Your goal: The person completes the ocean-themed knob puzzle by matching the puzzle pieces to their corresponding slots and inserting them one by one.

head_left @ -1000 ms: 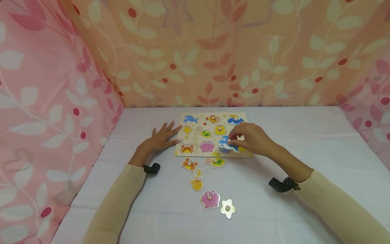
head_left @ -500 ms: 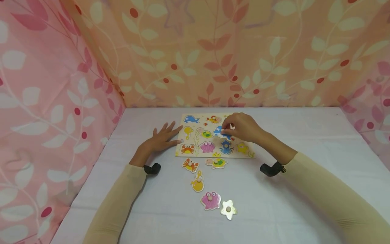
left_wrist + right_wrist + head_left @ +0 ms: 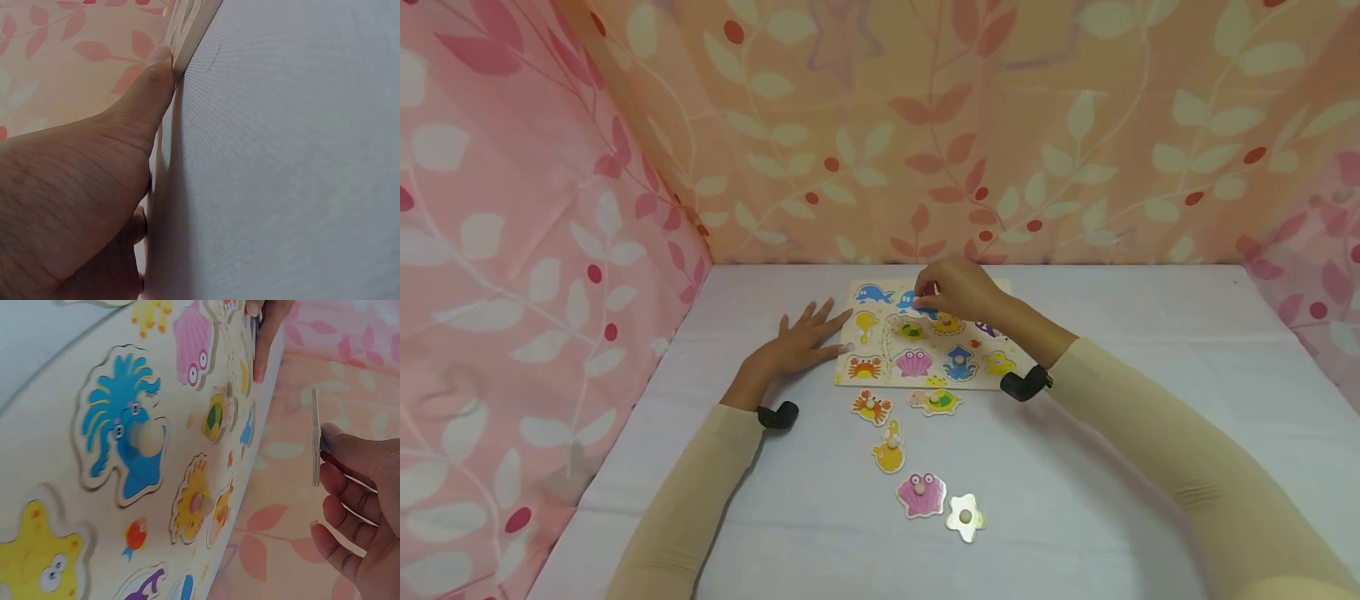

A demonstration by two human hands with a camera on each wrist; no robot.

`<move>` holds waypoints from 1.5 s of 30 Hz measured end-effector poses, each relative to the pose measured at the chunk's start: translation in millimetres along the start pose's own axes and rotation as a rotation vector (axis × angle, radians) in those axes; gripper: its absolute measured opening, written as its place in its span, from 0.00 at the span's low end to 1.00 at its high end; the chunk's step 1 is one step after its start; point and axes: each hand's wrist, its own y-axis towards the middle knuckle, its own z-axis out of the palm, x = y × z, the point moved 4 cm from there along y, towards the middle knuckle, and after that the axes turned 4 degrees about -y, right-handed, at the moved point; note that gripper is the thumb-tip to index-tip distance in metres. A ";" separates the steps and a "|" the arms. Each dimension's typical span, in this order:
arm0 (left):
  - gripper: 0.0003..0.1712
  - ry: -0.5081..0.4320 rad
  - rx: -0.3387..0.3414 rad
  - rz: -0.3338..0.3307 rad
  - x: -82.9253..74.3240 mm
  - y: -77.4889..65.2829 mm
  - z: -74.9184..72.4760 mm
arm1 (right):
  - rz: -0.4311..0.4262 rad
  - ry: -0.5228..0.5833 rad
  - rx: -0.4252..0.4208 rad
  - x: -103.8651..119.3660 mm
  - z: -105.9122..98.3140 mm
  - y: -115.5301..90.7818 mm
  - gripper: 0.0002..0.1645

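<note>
My right hand pinches a blue dolphin puzzle piece above the upper part of a wooden peg puzzle board. The right wrist view shows the piece edge-on, raised off the board, with the other fingers loosely bent. My left hand lies with spread fingers at the board's left side; its thumb touches the board's edge in the left wrist view. A printed blue dolphin shows at the board's top left. A blue squid piece and a yellow octopus piece sit in the board with their knobs up.
On the white cloth before the board lie loose knobbed pieces: a crab, a turtle, a seahorse, a pink shell and a pale star. A floral curtain rises behind the table.
My right hand has carried the dolphin piece from the board's lower right, up and leftward to its top middle. The squid piece has come into view. My left hand has stayed put.
</note>
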 end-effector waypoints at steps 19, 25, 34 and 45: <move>0.46 0.024 0.022 0.026 -0.4 1.5 7.6 | 0.002 0.000 0.041 -3.6 34.6 60.1 0.06; 0.46 0.022 0.005 0.026 3.7 1.1 14.4 | 0.019 0.006 0.072 -5.2 47.6 72.0 0.06; 0.46 0.030 -0.002 0.025 3.8 1.8 9.2 | 0.023 -0.035 0.083 -3.2 50.7 91.6 0.07; 0.45 0.029 0.007 0.030 0.5 0.7 8.1 | 0.009 -0.111 0.106 -0.2 57.3 106.2 0.07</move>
